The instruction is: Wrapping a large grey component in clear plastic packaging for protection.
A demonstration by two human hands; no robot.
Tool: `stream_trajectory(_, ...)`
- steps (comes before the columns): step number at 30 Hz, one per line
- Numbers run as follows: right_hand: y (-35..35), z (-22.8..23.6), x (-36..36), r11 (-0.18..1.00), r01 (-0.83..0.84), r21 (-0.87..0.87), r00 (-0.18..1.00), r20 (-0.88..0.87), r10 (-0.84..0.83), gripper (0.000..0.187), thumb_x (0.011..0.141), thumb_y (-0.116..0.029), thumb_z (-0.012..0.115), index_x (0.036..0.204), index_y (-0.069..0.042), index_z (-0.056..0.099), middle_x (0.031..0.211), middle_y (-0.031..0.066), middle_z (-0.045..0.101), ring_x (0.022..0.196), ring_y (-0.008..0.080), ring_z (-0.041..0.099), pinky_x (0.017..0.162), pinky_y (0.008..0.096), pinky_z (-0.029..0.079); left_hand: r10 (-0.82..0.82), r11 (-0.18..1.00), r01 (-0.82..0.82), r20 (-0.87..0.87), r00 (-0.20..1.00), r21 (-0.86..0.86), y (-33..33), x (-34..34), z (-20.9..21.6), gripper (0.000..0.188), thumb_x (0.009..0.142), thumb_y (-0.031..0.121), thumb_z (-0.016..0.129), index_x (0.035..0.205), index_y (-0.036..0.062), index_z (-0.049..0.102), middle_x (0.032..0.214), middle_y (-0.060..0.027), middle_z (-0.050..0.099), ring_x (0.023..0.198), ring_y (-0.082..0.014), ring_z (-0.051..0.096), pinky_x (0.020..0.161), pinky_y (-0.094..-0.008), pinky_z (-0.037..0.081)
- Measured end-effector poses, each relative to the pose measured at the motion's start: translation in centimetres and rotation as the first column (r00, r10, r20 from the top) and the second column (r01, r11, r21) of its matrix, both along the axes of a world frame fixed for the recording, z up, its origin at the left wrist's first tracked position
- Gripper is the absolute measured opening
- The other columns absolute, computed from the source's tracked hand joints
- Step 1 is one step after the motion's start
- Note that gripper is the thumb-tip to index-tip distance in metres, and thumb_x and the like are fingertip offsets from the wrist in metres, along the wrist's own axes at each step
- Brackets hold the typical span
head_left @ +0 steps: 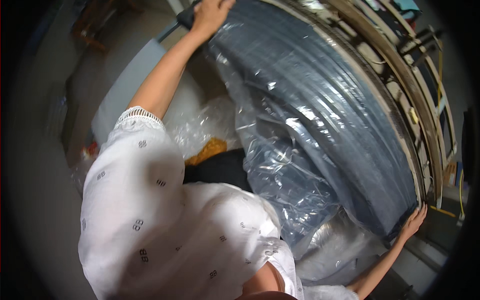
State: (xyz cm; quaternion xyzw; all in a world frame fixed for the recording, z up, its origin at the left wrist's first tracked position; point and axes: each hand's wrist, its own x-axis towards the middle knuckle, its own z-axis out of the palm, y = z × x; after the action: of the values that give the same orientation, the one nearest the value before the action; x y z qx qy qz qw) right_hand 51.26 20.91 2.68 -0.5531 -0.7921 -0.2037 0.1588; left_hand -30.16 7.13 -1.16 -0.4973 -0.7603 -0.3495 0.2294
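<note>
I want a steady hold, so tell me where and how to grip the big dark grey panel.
Probably best at both ends, coming from outside: the left hand at the upper end, the right hand at the lower corner. The dark grey panel is long, and the glossy, wrinkled clear plastic over its face looks slippery.

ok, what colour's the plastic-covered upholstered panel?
The upholstered panel is dark blue-grey under clear plastic film. Best seen in the head view.
</note>
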Motion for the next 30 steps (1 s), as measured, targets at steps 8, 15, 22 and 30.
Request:
stream_trajectory(8, -5.9, -2.5, -11.5, 0.938, -0.193, -0.289, 0.839, -0.544, 0.005, 0.027, 0.095, -0.023, 0.046, 0.084, 0.001, 0.045, 0.072, 0.0033, 0.04, 0.068, 0.0113, 0.038, 0.065, 0.0223, 0.036, 0.636, 0.746, -0.469, 0.299, 0.711, -0.472, -17.1, -7.9, -15.2, 0.042, 0.085, 0.047, 0.051, 0.09, 0.0059, 0.056, 0.094, -0.0183, 0.06, 0.089, -0.034, 0.058, 0.075, -0.0433, 0.045)
stream_trajectory(15, -6.0, -2.2, -11.8, 0.953, -0.142, -0.266, 0.919, -0.393, 0.027, 0.029, 0.095, -0.024, 0.047, 0.085, 0.002, 0.048, 0.07, 0.0037, 0.041, 0.068, 0.0114, 0.039, 0.064, 0.0232, 0.037, 0.553, 0.807, -0.418, 0.284, 0.784, -0.418, -26.1, -6.3, -18.1, 0.026, 0.08, 0.026, 0.062, 0.092, 0.0044, 0.054, 0.089, -0.0156, 0.059, 0.089, -0.0331, 0.056, 0.08, -0.0393, 0.045)
stream_trajectory(22, -4.4, -0.6, -12.3, 0.956, -0.216, -0.199, 0.702, -0.712, 0.01, 0.035, 0.095, -0.031, 0.046, 0.089, 0.003, 0.052, 0.079, -0.0001, 0.045, 0.073, 0.0112, 0.039, 0.068, 0.0236, 0.035, 0.03, 0.836, -0.525, 0.942, 0.334, 0.159, -32.6, -5.9, -15.3, 0.011, 0.093, 0.012, 0.046, 0.096, 0.0065, 0.054, 0.082, -0.0017, 0.059, 0.076, -0.0126, 0.06, 0.065, -0.0249, 0.046)
stream_trajectory(30, -10.1, 4.3, -36.1, 0.741, -0.601, -0.299, 0.596, -0.786, 0.166, 0.032, 0.092, -0.038, 0.045, 0.089, -0.007, 0.054, 0.076, 0.0001, 0.044, 0.068, 0.0108, 0.04, 0.062, 0.0243, 0.034, -0.288, 0.804, -0.467, 0.928, 0.234, 0.367, -29.6, 2.2, -7.8, 0.011, 0.088, 0.01, 0.046, 0.097, 0.0091, 0.053, 0.068, 0.0046, 0.046, 0.053, -0.0038, 0.04, 0.041, -0.0205, 0.029)
